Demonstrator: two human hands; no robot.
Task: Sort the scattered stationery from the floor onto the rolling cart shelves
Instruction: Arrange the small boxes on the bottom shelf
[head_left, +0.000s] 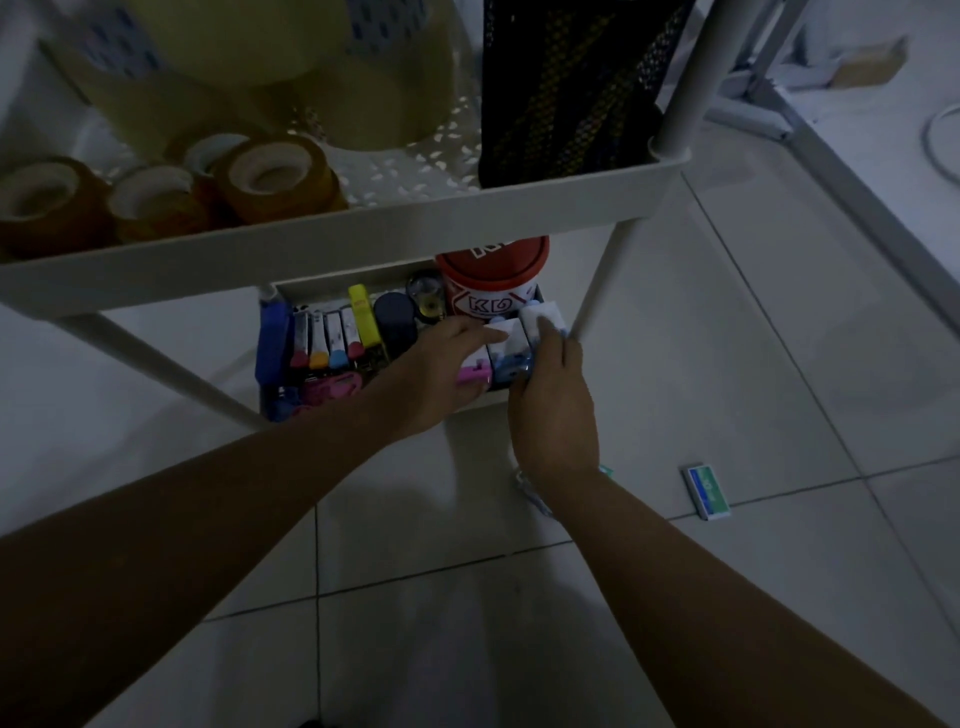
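The white rolling cart (363, 244) stands in front of me. Its lower shelf (332, 286) holds markers, a blue stapler (272, 338), a yellow highlighter (363, 322) and a red-lidded tub (493, 280). My left hand (441, 374) lies with straight fingers on white packaged items, a pink one (474, 375) and a blue one (506, 364), at the shelf's right front. My right hand (553, 410) curls around the rightmost white and blue pack (543, 319), thumb on top. A small green and white box (706, 491) lies on the floor tiles to the right.
The upper shelf carries several brown tape rolls (270, 176), a large pale tape roll (291, 67) and a black mesh holder (571, 88). A white metal frame (831, 135) runs along the right. Something light blue and white (530, 491) peeks out under my right wrist.
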